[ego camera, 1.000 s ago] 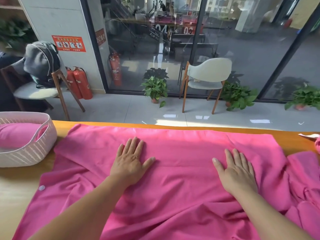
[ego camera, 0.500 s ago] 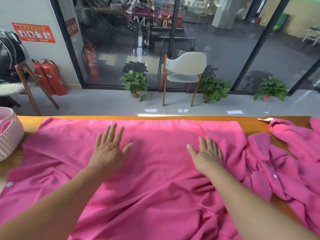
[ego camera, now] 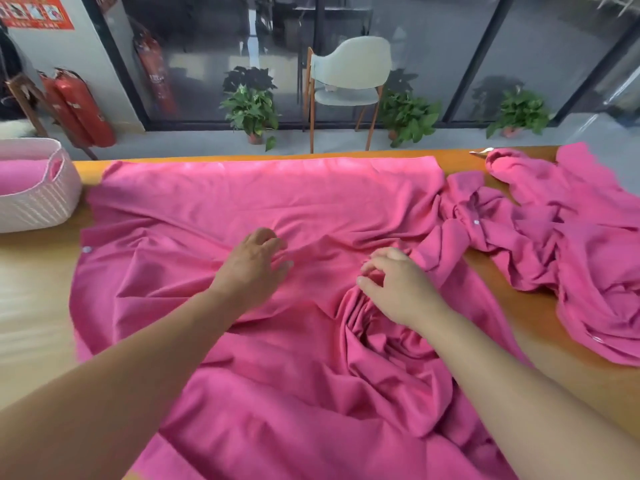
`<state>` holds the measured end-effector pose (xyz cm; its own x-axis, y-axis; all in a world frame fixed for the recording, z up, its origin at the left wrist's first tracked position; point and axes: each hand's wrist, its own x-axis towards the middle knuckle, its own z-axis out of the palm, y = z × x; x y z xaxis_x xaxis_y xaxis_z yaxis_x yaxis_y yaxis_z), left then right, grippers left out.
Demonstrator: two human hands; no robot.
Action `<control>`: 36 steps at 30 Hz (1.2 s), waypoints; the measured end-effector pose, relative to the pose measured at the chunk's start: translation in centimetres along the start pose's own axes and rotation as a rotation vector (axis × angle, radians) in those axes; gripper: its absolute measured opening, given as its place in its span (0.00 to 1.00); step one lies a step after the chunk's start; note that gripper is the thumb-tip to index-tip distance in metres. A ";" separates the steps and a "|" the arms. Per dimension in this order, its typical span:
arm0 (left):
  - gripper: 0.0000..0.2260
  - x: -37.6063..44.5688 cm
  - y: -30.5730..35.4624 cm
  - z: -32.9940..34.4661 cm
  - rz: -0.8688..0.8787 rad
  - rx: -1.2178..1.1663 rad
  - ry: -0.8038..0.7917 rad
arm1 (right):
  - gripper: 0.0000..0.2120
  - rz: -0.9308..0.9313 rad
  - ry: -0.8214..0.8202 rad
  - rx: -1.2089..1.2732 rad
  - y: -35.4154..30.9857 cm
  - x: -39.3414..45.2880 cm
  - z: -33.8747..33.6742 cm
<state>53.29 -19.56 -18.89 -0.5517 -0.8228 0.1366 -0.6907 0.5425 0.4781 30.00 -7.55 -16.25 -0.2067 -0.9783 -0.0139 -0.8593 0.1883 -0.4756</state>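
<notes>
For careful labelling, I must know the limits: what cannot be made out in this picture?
Left hand grip: head view, fingertips blurred by motion.
Pink cloth: head view, near part cut by bottom edge.
Basket: head view, cut by left edge; wall hides some contents.
Red sign: head view, text too small.
</notes>
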 end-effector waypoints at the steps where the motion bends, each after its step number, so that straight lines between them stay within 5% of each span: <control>1: 0.23 -1.2 1.1 -0.1 0.019 -0.017 0.022 | 0.08 -0.026 -0.004 0.008 -0.2 -1.2 -0.2; 4: 0.15 -5.6 5.2 -0.7 -0.003 -0.055 -0.053 | 0.08 -0.110 -0.027 0.016 -0.2 -4.8 -0.9; 8: 0.25 -12.5 10.5 1.8 0.022 -0.065 -0.269 | 0.10 -0.192 -0.093 -0.007 0.7 -10.4 -3.7; 11: 0.17 -16.5 15.1 3.0 -0.027 -0.129 -0.393 | 0.20 -0.143 -0.308 -0.069 1.3 -15.7 -6.9; 13: 0.11 -18.4 17.9 3.4 -0.002 -0.144 -0.397 | 0.29 -0.103 -0.488 -0.317 2.3 -18.6 -8.2; 16: 0.12 -20.8 20.3 3.9 -0.016 -0.245 -0.372 | 0.25 -0.110 -0.641 -0.562 3.7 -21.3 -8.5; 21: 0.47 -24.4 23.5 4.2 0.033 -0.136 -0.453 | 0.18 -0.088 -0.621 -0.247 1.0 -20.3 -9.7; 25: 0.62 -24.8 26.0 2.8 -0.087 -0.199 -0.221 | 0.16 -0.018 -0.403 0.197 -2.2 -16.7 -10.5; 27: 0.49 -24.1 26.2 1.5 -0.208 -0.286 -0.008 | 0.13 0.088 -0.402 0.501 -4.1 -15.2 -10.6; 30: 0.07 -22.0 25.1 -2.6 -0.324 -0.221 0.270 | 0.11 0.141 -0.372 0.678 -6.2 -13.4 -11.0; 34: 0.11 -18.9 21.6 -9.4 -0.567 -0.451 0.395 | 0.28 0.095 -0.164 0.683 -6.3 -13.3 -11.7; 36: 0.11 -17.8 20.5 -12.4 -0.708 -0.627 0.429 | 0.37 0.039 -0.208 0.705 -6.2 -15.0 -11.6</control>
<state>54.73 4.08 -0.78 0.1834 -0.9766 -0.1126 -0.3568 -0.1728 0.9181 33.03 7.00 -2.90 -0.0780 -0.9813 -0.1759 -0.3336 0.1919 -0.9230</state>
